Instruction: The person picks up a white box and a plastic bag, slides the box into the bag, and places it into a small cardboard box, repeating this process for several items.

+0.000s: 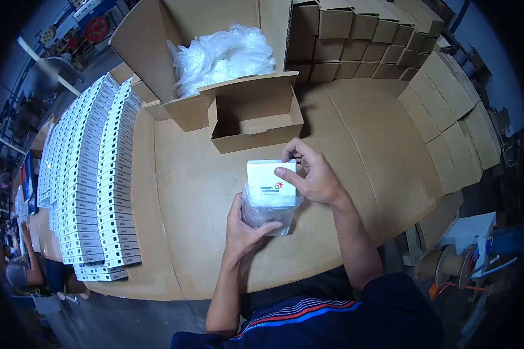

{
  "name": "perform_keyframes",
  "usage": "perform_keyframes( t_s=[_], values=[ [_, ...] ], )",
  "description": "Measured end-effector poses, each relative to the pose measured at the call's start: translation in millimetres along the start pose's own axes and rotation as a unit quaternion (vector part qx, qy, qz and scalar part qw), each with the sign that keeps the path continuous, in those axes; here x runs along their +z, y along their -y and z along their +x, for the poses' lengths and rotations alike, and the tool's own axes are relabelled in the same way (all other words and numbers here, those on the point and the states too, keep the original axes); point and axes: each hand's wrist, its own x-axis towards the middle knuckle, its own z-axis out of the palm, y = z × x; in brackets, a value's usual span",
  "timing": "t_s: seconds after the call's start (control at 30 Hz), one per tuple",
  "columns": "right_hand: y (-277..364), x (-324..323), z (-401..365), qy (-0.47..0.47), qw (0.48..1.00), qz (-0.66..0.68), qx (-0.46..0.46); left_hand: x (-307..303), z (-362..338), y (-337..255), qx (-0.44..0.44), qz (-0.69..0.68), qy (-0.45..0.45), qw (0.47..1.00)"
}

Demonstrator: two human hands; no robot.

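Note:
A small white box (269, 181) with a red logo and dark lettering is partly inside a clear plastic bag (268, 218). My left hand (244, 232) is closed around the bag and the lower part of the box, thumb across the front. Above it, my right hand (313, 175) pinches the box's upper right corner between thumb and fingers. The box's top end stands out of the bag. Just beyond the hands, a brown cardboard carton (256, 137) stands with its top flap raised and nothing visible inside.
Stacked white boxes (87, 192) line the table's left side. Behind the carton, a large cardboard box (185, 114) holds clear plastic bags (224, 58). Closed brown cartons (361, 43) are piled at the back right, with more cartons (448, 110) at the right edge. A cable spool (448, 264) is at lower right.

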Motion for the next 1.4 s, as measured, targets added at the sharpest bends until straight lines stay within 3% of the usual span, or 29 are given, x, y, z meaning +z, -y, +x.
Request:
perform_keyframes(
  t_s=[0.03, 0.13, 0.17, 0.2, 0.3, 0.43, 0.67, 0.87, 0.97, 1.0, 1.07, 1.13, 1.23, 1.3, 1.37, 1.4],
  values=[
    [2.9, 0.4, 0.0, 0.006, 0.999, -0.042, -0.009, -1.2, -1.3, 4.4, 0.014, -0.007, 0.01, 1.0],
    [1.3, 3.8, -0.2, 0.012, 0.996, -0.083, 0.006, 5.5, -3.9, 13.8, -0.086, -0.278, -0.052, 0.955],
    [0.3, 5.7, -0.8, 0.013, 0.996, -0.082, 0.017, 9.7, -4.1, 14.8, -0.088, -0.275, -0.068, 0.955],
    [2.3, 8.0, -2.7, 0.003, 0.995, -0.041, 0.088, 14.5, -3.6, 15.7, -0.09, -0.272, -0.084, 0.954],
    [-13.2, 19.4, -19.3, -0.096, 0.964, 0.235, 0.081, 15.3, -1.9, 17.8, -0.081, -0.256, -0.137, 0.953],
    [-36.3, 23.2, -54.4, -0.076, 0.946, 0.255, 0.186, -1.7, 6.1, 27.2, -0.036, -0.22, -0.161, 0.962],
    [-52.5, 37.7, -57.3, -0.155, 0.946, 0.273, 0.083, -21.0, 9.3, 22.5, -0.012, 0.007, -0.106, 0.994],
    [-60.0, 42.9, -52.5, -0.132, 0.916, 0.377, 0.043, -9.5, 14.4, 11.2, 0.027, -0.026, -0.111, 0.993],
    [-67.7, 50.0, -46.9, -0.203, 0.946, 0.25, 0.038, -7.5, 10.8, -0.1, -0.035, -0.103, -0.12, 0.987],
    [-64.0, 50.7, -50.6, -0.172, 0.917, 0.353, 0.076, -5.1, 11.1, -2.4, -0.047, -0.135, -0.134, 0.981],
    [-36.1, 65.9, -45.9, -0.159, 0.937, 0.307, 0.04, 8.5, 19.5, -3.3, -0.041, -0.217, -0.195, 0.956],
    [-34.2, 71.2, -47.3, -0.141, 0.969, 0.2, 0.027, -2.8, 12.3, 3.2, -0.043, -0.228, -0.151, 0.961],
    [-46.8, 73.9, -51.2, -0.148, 0.963, 0.217, 0.066, 0.1, 13.5, 14.9, 0.032, -0.08, -0.113, 0.99],
    [-47.4, 74.3, -52.8, -0.14, 0.969, 0.193, 0.071, 2.6, 14.7, 11.6, 0.012, -0.041, -0.104, 0.994],
    [-49.4, 67.0, -57.7, -0.106, 0.981, 0.14, 0.084, 6.0, 10.3, -17.8, -0.107, -0.118, -0.103, 0.982],
    [-50.1, 62.9, -57.5, -0.089, 0.987, 0.122, 0.057, 3.4, 11.0, -11.7, -0.105, -0.102, -0.113, 0.983]
  ],
)
